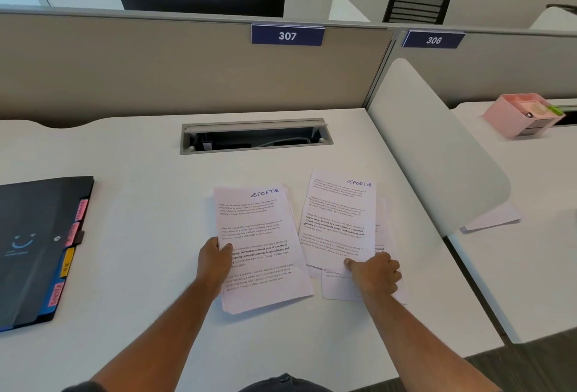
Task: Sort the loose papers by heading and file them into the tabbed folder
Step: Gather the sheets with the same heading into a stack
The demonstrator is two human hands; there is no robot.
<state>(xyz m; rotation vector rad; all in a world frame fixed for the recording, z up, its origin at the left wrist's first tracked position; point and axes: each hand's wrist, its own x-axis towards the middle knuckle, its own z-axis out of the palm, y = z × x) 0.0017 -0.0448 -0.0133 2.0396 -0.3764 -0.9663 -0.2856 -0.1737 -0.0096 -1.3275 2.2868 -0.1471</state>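
Two stacks of printed sheets lie mid-desk. The left stack [259, 235] has a top sheet headed SPORTS; my left hand [215, 262] grips its left edge, thumb on top. On the right, a single sheet headed SPORTS [340, 220] lies over the right stack [337, 288]; my right hand [376, 273] pinches that sheet at its lower edge. The dark tabbed folder [37, 248] lies shut at the desk's left, with pink, yellow and blue tabs along its right side.
An open cable tray [254, 137] is set into the white desk [140, 173] behind the papers. A white divider panel [437, 148] stands on the right, a loose sheet [496, 220] poking from under it. A pink organizer [521, 115] sits on the neighbouring desk.
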